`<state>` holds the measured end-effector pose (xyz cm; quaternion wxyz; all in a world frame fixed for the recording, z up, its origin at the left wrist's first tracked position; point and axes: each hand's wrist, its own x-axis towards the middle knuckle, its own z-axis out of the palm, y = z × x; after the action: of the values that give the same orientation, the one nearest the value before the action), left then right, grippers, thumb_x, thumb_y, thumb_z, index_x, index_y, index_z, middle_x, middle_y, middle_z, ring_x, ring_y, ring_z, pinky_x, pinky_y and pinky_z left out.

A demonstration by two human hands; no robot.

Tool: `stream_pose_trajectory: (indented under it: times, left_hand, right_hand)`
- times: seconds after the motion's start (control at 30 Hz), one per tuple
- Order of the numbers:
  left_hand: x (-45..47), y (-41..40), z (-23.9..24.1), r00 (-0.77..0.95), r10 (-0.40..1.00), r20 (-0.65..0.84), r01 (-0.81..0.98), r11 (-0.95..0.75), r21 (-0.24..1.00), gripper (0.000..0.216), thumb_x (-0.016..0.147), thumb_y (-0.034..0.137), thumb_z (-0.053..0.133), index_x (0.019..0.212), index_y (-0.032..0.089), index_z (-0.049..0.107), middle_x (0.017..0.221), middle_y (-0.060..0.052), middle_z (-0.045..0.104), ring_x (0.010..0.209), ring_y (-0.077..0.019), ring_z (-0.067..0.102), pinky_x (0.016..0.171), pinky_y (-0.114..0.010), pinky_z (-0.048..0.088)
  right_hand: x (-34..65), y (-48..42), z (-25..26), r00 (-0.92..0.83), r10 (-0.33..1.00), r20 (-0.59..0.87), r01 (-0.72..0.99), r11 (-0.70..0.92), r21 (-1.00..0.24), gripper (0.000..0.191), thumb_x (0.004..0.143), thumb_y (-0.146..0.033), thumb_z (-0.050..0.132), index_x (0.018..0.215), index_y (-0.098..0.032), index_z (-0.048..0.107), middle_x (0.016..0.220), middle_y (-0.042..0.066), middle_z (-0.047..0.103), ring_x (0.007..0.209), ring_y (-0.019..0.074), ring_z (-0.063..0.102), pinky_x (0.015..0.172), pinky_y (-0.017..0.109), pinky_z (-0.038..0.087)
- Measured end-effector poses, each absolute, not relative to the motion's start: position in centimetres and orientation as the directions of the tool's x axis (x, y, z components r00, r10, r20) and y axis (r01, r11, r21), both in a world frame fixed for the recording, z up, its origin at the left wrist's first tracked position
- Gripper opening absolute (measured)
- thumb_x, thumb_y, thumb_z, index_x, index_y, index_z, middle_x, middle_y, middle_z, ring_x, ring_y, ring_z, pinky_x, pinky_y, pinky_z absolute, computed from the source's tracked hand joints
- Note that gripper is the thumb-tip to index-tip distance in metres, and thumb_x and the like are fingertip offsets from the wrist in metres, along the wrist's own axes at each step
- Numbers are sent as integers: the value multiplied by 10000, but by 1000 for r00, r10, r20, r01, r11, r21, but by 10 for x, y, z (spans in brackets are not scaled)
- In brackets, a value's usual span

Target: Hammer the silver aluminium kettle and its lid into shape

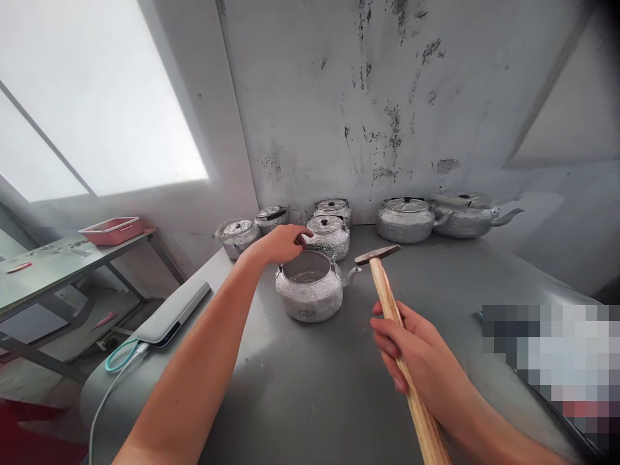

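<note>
kettle (310, 294), no lid, sits mid table (339, 400), just near of a row of lidded kettles (329, 234). risk: hammer (386, 292) head hangs just right of the spout, so a loose swing could dent it or catch the fingers at the rim. left hand (283, 243) curls on the far rim, grip unclear. right hand (416, 355) is wrapped closed round the hammer handle.
</note>
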<state>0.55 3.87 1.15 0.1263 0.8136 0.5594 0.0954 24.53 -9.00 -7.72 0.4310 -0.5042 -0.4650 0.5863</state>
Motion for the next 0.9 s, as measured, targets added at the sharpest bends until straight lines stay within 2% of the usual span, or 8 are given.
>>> stream_pose_trajectory:
  times: [0.17, 0.3, 0.53, 0.73, 0.9]
  left_hand:
    - [3, 36, 16, 371, 920, 127, 854, -392, 343, 440, 823, 214, 568, 1252, 203, 661, 1095, -48, 744, 1009, -234, 665, 847, -292, 484]
    - [4, 34, 18, 352, 923, 154, 868, -383, 316, 417, 813, 212, 593, 1217, 193, 695, 1058, -49, 748, 974, -230, 670, 843, -300, 502]
    - [4, 17, 34, 334, 917, 220, 863, -391, 320, 321, 824, 208, 599, 1109, 250, 742, 1010, -8, 748, 928, -199, 684, 791, -264, 541]
    - [0, 2, 50, 391, 901, 187, 811, -434, 392, 296, 817, 262, 635, 1107, 256, 695, 1017, -3, 739, 914, -187, 675, 659, -234, 535]
    - [-2, -11, 61, 458, 882, 112, 786, -461, 413, 313, 785, 281, 667, 1095, 237, 673, 960, -12, 726, 849, -177, 663, 685, -256, 517]
  right_hand:
    - [246, -91, -79, -131, 973, -189, -40, -196, -980, 174, 842, -375, 575, 912, -265, 460, 490, -152, 386, 274, 61, 365, 338, 203, 318]
    - [246, -91, -79, -138, 972, -192, -37, -198, -979, 167, 848, -377, 570, 912, -265, 463, 491, -152, 373, 277, 61, 360, 340, 201, 325]
    - [245, -91, -79, -139, 970, -200, -19, -204, -979, 149, 857, -373, 562, 906, -261, 478, 506, -144, 390, 284, 60, 364, 353, 209, 330]
    - [244, -92, -77, -126, 971, -204, -18, -208, -978, 173, 830, -376, 583, 906, -257, 482, 506, -140, 389, 291, 60, 367, 365, 214, 326]
    - [243, -92, -76, -126, 970, -206, -23, -211, -977, 202, 800, -374, 602, 914, -259, 481, 501, -141, 387, 291, 68, 356, 357, 220, 317]
